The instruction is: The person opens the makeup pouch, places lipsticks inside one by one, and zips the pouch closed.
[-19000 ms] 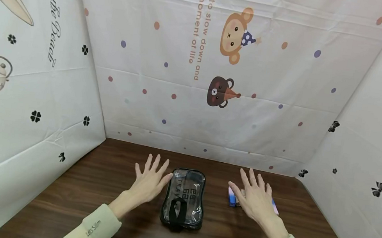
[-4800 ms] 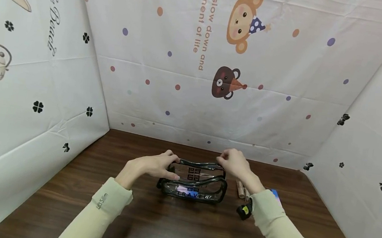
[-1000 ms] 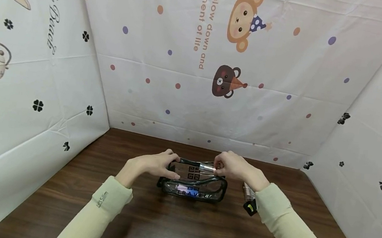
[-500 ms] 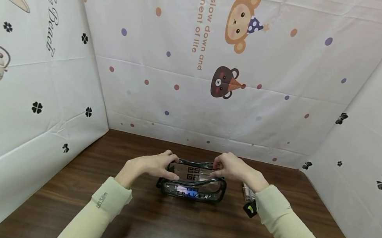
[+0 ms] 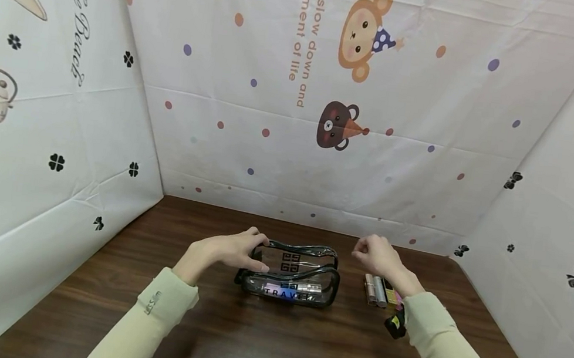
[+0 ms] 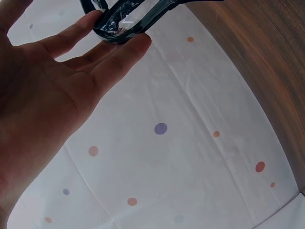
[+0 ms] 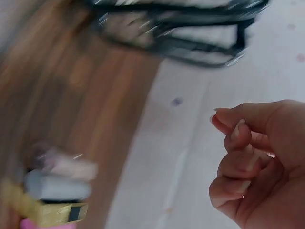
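Observation:
A clear toiletry bag [image 5: 278, 299] with black trim and "TRAVEL" lettering lies unzipped, its mouth gaping upward. My left hand [image 5: 228, 249] grips the bag's left end, thumb on the front rim and fingers at the back rim; the left wrist view shows fingertips against the black trim. Through the clear wall I see a silver tube [image 5: 309, 288] and a purple-blue item. My right hand [image 5: 379, 255], fingers curled and holding nothing, hovers to the right of the bag. Below it lie a pinkish tube [image 5: 370, 289], a silver-grey tube [image 5: 379, 292] and a yellow item [image 5: 390, 297].
A pink item [image 5: 399, 301] peeks out beside the yellow one, partly hidden by the right wrist. The brown wooden table [image 5: 246, 346] is bordered by white printed cloth [image 5: 203, 163] at the back and both sides. A black wrist camera [image 5: 395, 324] hangs at the right cuff.
The silver tube left my right hand and now lies inside the bag. That hand has drawn back to the right, uncovering the tubes there. My left hand stays on the bag.

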Available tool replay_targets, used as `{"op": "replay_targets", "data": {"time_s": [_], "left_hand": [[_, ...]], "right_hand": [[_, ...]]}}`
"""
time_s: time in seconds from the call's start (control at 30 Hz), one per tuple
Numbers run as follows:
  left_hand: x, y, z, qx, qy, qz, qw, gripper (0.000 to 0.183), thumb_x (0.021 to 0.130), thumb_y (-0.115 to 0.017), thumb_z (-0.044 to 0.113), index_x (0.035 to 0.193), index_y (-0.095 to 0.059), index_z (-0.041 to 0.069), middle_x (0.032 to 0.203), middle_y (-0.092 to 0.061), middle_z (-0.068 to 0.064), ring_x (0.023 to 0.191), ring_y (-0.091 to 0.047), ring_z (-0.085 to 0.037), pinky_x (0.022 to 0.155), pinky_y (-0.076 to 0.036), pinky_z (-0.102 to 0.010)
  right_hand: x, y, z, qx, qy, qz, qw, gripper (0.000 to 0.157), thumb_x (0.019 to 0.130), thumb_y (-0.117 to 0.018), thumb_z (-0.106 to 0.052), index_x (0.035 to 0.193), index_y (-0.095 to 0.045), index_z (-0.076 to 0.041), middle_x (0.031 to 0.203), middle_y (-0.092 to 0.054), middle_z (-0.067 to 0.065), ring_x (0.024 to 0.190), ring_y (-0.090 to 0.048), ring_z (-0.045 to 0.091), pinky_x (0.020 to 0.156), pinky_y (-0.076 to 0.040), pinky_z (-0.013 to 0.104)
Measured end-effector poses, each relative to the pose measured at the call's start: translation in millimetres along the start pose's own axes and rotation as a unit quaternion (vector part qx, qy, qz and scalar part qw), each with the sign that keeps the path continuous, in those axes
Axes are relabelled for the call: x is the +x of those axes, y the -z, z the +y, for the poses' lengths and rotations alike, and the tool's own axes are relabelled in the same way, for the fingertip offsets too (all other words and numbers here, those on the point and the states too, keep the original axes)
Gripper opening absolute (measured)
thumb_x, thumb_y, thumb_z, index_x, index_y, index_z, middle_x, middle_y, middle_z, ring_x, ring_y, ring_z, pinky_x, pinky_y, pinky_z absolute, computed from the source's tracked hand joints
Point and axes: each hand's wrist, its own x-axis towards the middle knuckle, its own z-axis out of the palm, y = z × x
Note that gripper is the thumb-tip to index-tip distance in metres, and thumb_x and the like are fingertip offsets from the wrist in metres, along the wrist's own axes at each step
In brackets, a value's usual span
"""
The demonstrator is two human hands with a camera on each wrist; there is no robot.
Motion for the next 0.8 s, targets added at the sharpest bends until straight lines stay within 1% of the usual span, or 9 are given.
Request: {"op": "replay_targets", "data": {"time_s": [0.07,0.17,0.27,0.37,0.43,0.53,0.6,0.73,0.8], "left_hand": [[-0.2,-0.3,-0.1,0.000,0.000,-0.001,1.0000,0.062,0.091,-0.064,0.043,0.141,-0.044,0.012,0.133,-0.043,-0.012,0.111,-0.052,-0.021,0.095,-0.045,-0.045],[-0.1,-0.9,-0.3,-0.002,0.000,-0.002,1.0000,0.062,0.091,-0.064,0.043,0.142,-0.043,0.012,0.134,-0.043,-0.012,0.113,-0.052,-0.021,0.096,-0.045,-0.045],[0.0,-1.3,-0.9,-0.003,-0.001,-0.002,1.0000,0.062,0.091,-0.064,0.043,0.141,-0.044,0.012,0.134,-0.042,-0.011,0.114,-0.052,-0.022,0.096,-0.045,-0.046],[0.1,-1.5,-1.6,-0.005,-0.002,-0.001,1.0000,0.062,0.091,-0.065,0.043,0.141,-0.044,0.012,0.133,-0.043,-0.011,0.114,-0.053,-0.021,0.096,-0.046,-0.045],[-0.1,-1.3,-1.6,-0.004,-0.001,0.000,1.0000,0.062,0.091,-0.064,0.043,0.141,-0.044,0.012,0.133,-0.043,-0.010,0.113,-0.053,-0.021,0.096,-0.046,-0.045],[0.1,-0.6,-1.4,-0.002,0.000,0.001,1.0000,0.062,0.091,-0.064,0.044,0.141,-0.044,0.013,0.133,-0.043,-0.011,0.112,-0.053,-0.020,0.096,-0.045,-0.045],[0.2,-0.4,-1.2,-0.001,0.000,0.000,1.0000,0.063,0.091,-0.064,0.044,0.141,-0.043,0.013,0.134,-0.042,-0.012,0.112,-0.052,-0.021,0.096,-0.045,-0.045],[0.3,-0.3,-1.3,-0.003,0.001,0.000,1.0000,0.063,0.091,-0.064,0.044,0.142,-0.043,0.013,0.134,-0.043,-0.012,0.112,-0.052,-0.021,0.096,-0.045,-0.045],[0.1,-0.3,-1.2,-0.003,0.001,0.001,1.0000,0.063,0.091,-0.064,0.044,0.142,-0.043,0.013,0.134,-0.043,-0.012,0.112,-0.052,-0.020,0.096,-0.045,-0.045]], "right_hand": [[-3,-6.8,14,-0.001,-0.040,-0.017,0.999,0.034,0.093,-0.062,-0.023,0.062,-0.059,-0.011,0.052,-0.047,-0.005,0.045,-0.035,0.007,0.044,-0.027,0.023],[-8,-18.4,31,-0.008,-0.092,-0.044,0.995,0.040,0.095,-0.059,-0.025,0.057,-0.051,-0.012,0.047,-0.034,-0.006,0.043,-0.028,0.008,0.043,-0.021,0.023],[-13,-28.2,43,-0.032,-0.127,-0.059,0.990,0.032,0.093,-0.061,-0.023,0.064,-0.058,-0.010,0.051,-0.042,-0.004,0.046,-0.037,0.011,0.045,-0.027,0.025],[-17,-34.1,48,-0.062,-0.154,-0.072,0.983,0.027,0.093,-0.061,-0.023,0.070,-0.059,-0.008,0.059,-0.052,0.002,0.052,-0.046,0.016,0.049,-0.032,0.031],[-20,-36.0,49,-0.080,-0.162,-0.077,0.980,0.023,0.093,-0.060,-0.021,0.074,-0.058,-0.007,0.065,-0.055,0.006,0.056,-0.050,0.020,0.052,-0.035,0.034],[-21,-39.2,46,-0.091,-0.166,-0.077,0.979,0.019,0.090,-0.062,-0.018,0.076,-0.059,-0.006,0.068,-0.058,0.008,0.059,-0.053,0.022,0.053,-0.038,0.036],[-21,-42.0,44,-0.085,-0.167,-0.081,0.979,0.016,0.088,-0.066,-0.018,0.078,-0.060,-0.006,0.069,-0.058,0.007,0.059,-0.053,0.021,0.053,-0.038,0.036],[-19,-46.8,44,-0.066,-0.171,-0.089,0.979,0.020,0.082,-0.073,-0.020,0.075,-0.059,-0.007,0.067,-0.057,0.006,0.058,-0.052,0.020,0.052,-0.037,0.034],[-19,-47.9,44,-0.061,-0.170,-0.097,0.979,0.020,0.081,-0.075,-0.020,0.076,-0.060,-0.007,0.067,-0.058,0.006,0.058,-0.051,0.020,0.053,-0.037,0.034]]}}
